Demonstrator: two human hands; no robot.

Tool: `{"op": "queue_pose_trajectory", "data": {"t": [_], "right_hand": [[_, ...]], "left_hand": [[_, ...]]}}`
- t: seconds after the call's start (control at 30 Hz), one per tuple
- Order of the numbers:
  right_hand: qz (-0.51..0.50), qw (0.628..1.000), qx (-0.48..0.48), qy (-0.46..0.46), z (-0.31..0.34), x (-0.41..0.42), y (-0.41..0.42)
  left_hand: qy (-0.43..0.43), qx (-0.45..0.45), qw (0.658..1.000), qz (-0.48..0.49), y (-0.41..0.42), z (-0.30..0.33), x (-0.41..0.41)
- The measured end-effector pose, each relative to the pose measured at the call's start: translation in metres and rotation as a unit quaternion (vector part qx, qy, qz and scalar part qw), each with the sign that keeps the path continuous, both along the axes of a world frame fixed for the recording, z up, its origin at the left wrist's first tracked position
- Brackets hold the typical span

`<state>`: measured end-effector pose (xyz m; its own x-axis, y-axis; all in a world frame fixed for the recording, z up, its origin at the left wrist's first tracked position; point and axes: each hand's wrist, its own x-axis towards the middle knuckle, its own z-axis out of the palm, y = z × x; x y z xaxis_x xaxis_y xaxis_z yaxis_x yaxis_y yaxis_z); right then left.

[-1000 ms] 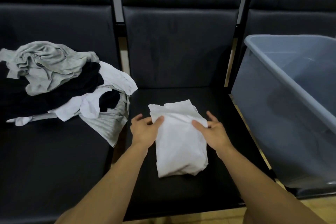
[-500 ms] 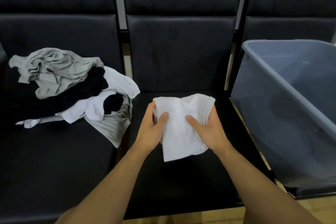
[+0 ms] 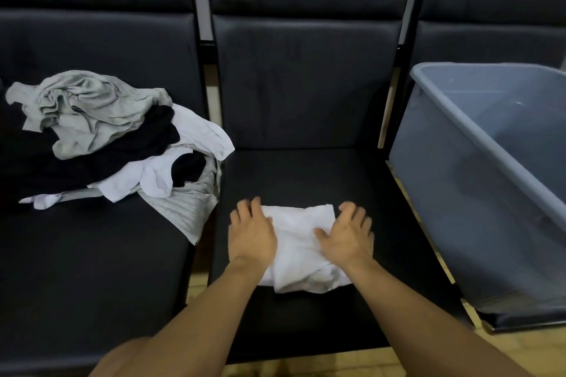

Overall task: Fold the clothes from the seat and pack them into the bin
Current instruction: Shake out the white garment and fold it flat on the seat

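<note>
Centrally, a white garment [image 3: 301, 249], already doubled into a compact packet, is lying on the middle seat [image 3: 306, 174]; the left hand [image 3: 251, 236] is resting flat on its left side and the right hand [image 3: 346, 239] is resting flat on its right side, both palms down; the fingers of each hand are lying extended and slightly spread, pressing rather than pinching, so that nothing is being gripped. To the left, a pile of unfolded clothes [image 3: 116, 144], grey, black and white, is waiting on the neighbouring seat [image 3: 76, 254]; to the right, the grey bin [image 3: 477, 168] is standing well apart from the packet, and no clothes are showing in the part of it that is visible. Judged from this layout, the step in hand is the flattening of the last fold; doing it well is calling for even pressure from the centre outwards, so that trapped air and the loose, rumpled near edge are being smoothed; the layers are needing to stay aligned, since a skewed packet is likely to open during the lift towards the bin; sliding one palm beneath it is appearing the safer way of carrying it.
</note>
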<state>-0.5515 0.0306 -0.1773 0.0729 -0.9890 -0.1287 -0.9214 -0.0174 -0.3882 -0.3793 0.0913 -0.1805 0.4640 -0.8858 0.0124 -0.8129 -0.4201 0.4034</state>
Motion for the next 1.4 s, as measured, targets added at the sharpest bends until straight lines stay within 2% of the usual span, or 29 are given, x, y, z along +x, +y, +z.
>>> {"op": "queue_pose_trajectory", "data": {"t": [0.03,0.07,0.13,0.2,0.27,0.5,0.6,0.67,0.77,0.87,0.97,1.07,1.13,1.4], "right_hand": [[0.036,0.998,-0.053,0.028,0.0,0.003,0.002],[0.092,0.993,-0.068,0.031,-0.001,0.006,0.003],[0.223,0.974,-0.01,0.046,-0.006,0.009,0.004],[0.291,0.951,0.074,0.077,-0.016,0.007,0.006],[0.288,0.947,0.118,0.084,-0.023,0.006,0.008],[0.202,0.959,0.152,0.127,-0.014,0.015,0.016],[0.131,0.957,0.131,0.224,0.002,0.028,0.025],[0.12,0.946,0.112,0.281,0.014,0.031,0.027],[0.098,0.963,0.119,0.222,0.025,0.022,0.016],[0.018,0.983,0.112,0.146,0.031,0.002,-0.003],[-0.088,0.981,0.172,-0.015,0.015,-0.013,-0.021],[-0.113,0.955,0.233,-0.146,-0.001,-0.014,-0.026],[-0.111,0.951,0.236,-0.164,-0.005,-0.012,-0.023],[-0.057,0.972,0.195,-0.116,-0.008,-0.005,-0.022]], "left_hand": [[-0.011,-0.025,0.999,-0.034,-0.001,0.002,-0.005],[-0.011,-0.024,0.996,-0.081,-0.001,0.003,-0.012],[-0.008,0.039,0.986,-0.16,0.002,-0.003,-0.026],[-0.026,0.139,0.973,-0.185,0.009,-0.016,-0.032],[-0.048,0.181,0.964,-0.19,0.012,-0.031,-0.029],[-0.089,0.153,0.963,-0.203,0.007,-0.027,-0.017],[-0.1,0.117,0.977,-0.146,0.001,-0.014,-0.016],[-0.067,0.095,0.988,-0.103,-0.001,-0.004,-0.012],[0.041,0.098,0.994,0.006,-0.002,0.008,-0.005],[0.132,0.147,0.974,0.11,-0.004,0.009,0.003],[0.17,0.199,0.959,0.106,-0.006,0.006,0.002],[0.218,0.193,0.952,0.099,-0.009,0.004,-0.009],[0.213,0.181,0.954,0.109,-0.011,0.001,-0.014],[0.156,0.117,0.978,0.078,-0.013,-0.002,-0.041]]}}
